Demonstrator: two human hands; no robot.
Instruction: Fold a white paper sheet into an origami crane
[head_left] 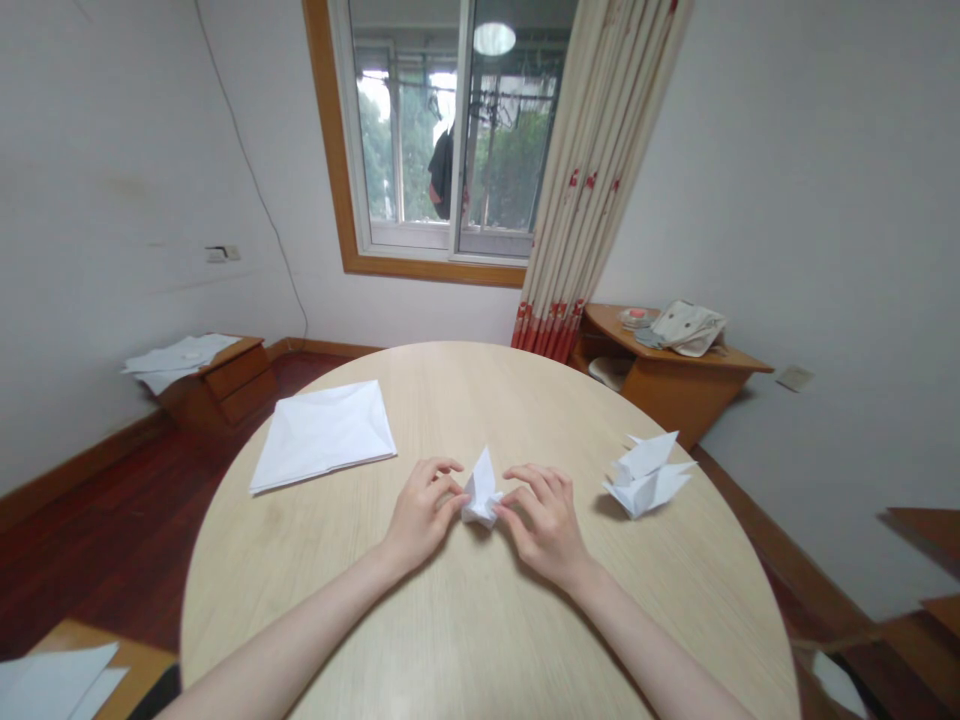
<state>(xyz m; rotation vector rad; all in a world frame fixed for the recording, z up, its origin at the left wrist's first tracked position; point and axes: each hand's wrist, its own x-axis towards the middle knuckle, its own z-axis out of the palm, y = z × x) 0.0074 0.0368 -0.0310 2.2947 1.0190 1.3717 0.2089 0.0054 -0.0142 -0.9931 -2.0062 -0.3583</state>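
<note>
White paper, folded to a small pointed shape (481,490), sits near the middle of the round wooden bench (465,620), pinched at its base between your left hand (421,515) and right hand (545,520), fingers of both closed on it. To your right lie finished folded paper figures (646,475); to your left, a stack of flat sheets (324,433).

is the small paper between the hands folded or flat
Folded: the small paper rises to a creased point, pinched between the left hand and right hand.
</note>
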